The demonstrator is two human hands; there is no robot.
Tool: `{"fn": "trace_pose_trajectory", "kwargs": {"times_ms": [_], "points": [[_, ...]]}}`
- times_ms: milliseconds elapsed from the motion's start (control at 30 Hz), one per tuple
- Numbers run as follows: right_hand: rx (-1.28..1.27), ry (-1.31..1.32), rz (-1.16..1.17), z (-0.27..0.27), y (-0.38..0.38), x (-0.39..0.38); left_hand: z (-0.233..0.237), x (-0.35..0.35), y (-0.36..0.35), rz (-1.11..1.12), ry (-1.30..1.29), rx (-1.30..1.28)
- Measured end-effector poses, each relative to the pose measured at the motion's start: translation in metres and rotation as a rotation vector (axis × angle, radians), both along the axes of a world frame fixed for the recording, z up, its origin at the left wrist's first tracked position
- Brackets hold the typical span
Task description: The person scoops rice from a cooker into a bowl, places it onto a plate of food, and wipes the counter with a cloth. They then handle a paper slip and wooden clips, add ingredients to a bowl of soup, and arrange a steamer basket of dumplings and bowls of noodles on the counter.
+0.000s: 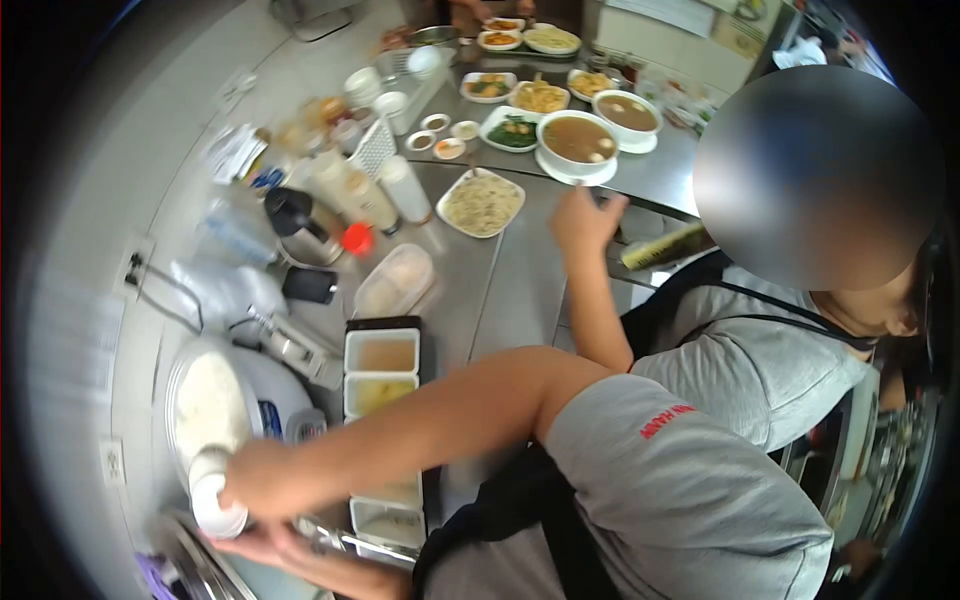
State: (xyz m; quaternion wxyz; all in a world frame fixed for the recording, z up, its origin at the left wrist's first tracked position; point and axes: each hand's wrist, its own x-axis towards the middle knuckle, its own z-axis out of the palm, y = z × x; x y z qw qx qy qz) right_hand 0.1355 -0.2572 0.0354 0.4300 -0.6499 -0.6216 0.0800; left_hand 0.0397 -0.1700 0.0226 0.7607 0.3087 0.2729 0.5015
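At the lower left, my right hand (265, 482) grips what looks like a white bowl or cup (218, 505). Under that white bowl lies my left hand (275, 548), supporting it from below, partly blurred. Both hands are at the near edge of a round rice container (178, 425) full of white rice (212, 400). My right forearm reaches across a black-framed row of white tubs (384, 350), hiding some of them.
A co-worker (760, 340) stands at the right, a hand near two soup bowls (578, 138). On the steel counter (480, 310) are a noodle or rice dish (482, 203), small dishes, bottles (403, 188), a black-topped jug (300, 225) and a clear container (395, 280).
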Motion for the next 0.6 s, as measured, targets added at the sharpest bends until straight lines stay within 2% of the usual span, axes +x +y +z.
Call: {"fn": "trace_pose_trajectory", "kwargs": {"times_ms": [33, 67, 100, 133, 200, 300, 400, 533, 567, 600], "points": [[0.085, -0.003, 0.051, -0.004, -0.004, 0.015, 0.002, -0.002, -0.010, -0.050, -0.061, -0.048], [-0.071, 0.482, 0.151, 0.008, -0.019, 0.032, 0.003, 0.000, -0.017, -0.130, -0.128, -0.100], [0.106, 0.605, 0.144, 0.012, -0.037, 0.045, 0.001, 0.001, -0.022, -0.285, -0.254, -0.128], [0.059, 0.952, 0.147, 0.003, -0.039, 0.061, 0.001, -0.001, -0.028, -0.446, -0.377, -0.153], [-0.012, 1.168, 0.132, -0.017, -0.061, 0.079, -0.002, -0.004, -0.038, -0.589, -0.414, -0.237], [-0.074, 1.241, 0.155, -0.046, -0.086, 0.067, -0.027, -0.004, -0.043, -0.814, -0.455, -0.283], [-0.009, 1.323, 0.150, -0.047, -0.114, 0.054, -0.032, -0.004, -0.062, -0.797, -0.370, -0.332], [-0.150, 1.108, 0.236, -0.050, -0.135, 0.070, -0.039, -0.007, -0.073, -0.799, -0.366, -0.422], [-0.211, 0.960, 0.312, -0.057, -0.135, 0.076, -0.040, -0.011, -0.073, -0.819, -0.374, -0.404], [-0.267, 0.936, 0.315, -0.051, -0.141, 0.076, -0.039, -0.013, -0.075, -0.841, -0.384, -0.386]]}}
